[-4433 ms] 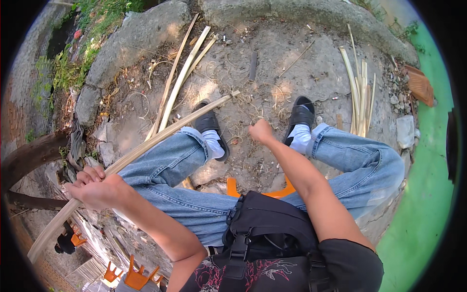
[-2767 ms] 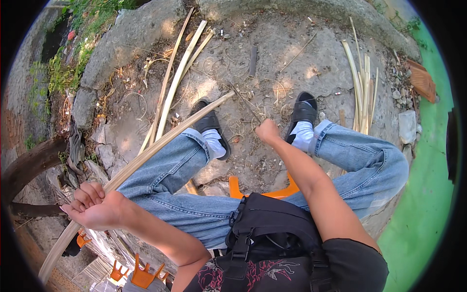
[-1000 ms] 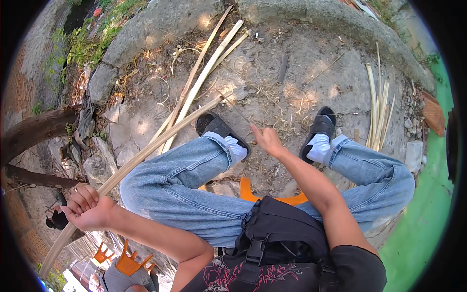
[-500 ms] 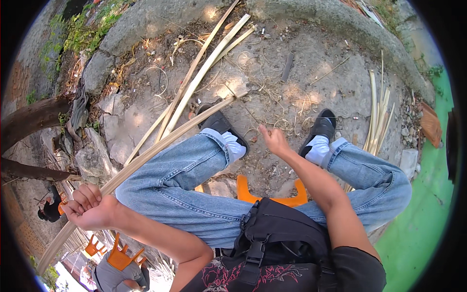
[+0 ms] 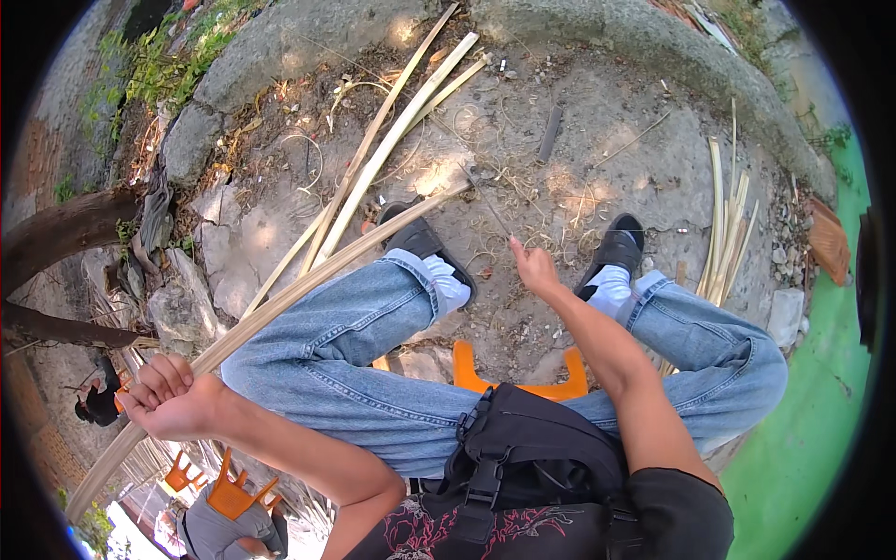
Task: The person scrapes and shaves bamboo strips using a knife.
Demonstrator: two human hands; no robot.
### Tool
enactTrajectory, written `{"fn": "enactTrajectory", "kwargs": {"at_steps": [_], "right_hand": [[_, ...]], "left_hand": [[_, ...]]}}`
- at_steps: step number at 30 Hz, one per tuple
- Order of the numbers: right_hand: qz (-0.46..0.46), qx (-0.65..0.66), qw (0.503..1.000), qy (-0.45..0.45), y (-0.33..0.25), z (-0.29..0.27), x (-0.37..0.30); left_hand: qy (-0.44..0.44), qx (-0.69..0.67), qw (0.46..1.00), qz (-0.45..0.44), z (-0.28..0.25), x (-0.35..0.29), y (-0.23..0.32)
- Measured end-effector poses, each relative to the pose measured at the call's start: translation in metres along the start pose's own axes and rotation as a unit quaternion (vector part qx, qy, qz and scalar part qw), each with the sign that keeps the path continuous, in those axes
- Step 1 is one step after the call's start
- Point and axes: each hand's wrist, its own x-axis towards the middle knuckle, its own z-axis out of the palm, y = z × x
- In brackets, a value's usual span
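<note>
A long pale bamboo strip [image 5: 308, 278] runs from the lower left across my left thigh, its far end above the black sandal [image 5: 422, 239] on my left foot. My left hand [image 5: 175, 399] is closed around it near the lower-left end. Out in front, between my feet, my right hand [image 5: 536, 269] grips a thin dark knife [image 5: 490, 207], its handle mostly hidden by the fingers. The blade slants up and left, with its tip close beside the strip's far end; whether they touch I cannot tell.
More bamboo strips [image 5: 392, 149] lie on the ground ahead to the left, and another bundle [image 5: 723, 233] at right. Fibre shavings litter the dirt. An orange stool [image 5: 569, 375] shows beneath me. Tree trunks [image 5: 70, 233] stand left; a person in grey [image 5: 219, 523] is at lower left.
The knife has shifted to the right, from across the strip's far end to just beside it. My right hand has moved slightly right; my left hand keeps its hold.
</note>
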Motion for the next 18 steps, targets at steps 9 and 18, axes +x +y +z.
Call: {"fn": "enactTrajectory", "kwargs": {"at_steps": [9, 18], "right_hand": [[-0.028, 0.018, 0.999, 0.016, -0.018, 0.005, 0.011], [-0.123, 0.022, 0.992, -0.034, -0.026, 0.009, -0.017]], "left_hand": [[0.047, 0.025, 0.999, 0.009, 0.004, -0.002, 0.001], [0.109, 0.000, 0.993, 0.043, 0.011, -0.008, 0.000]]}}
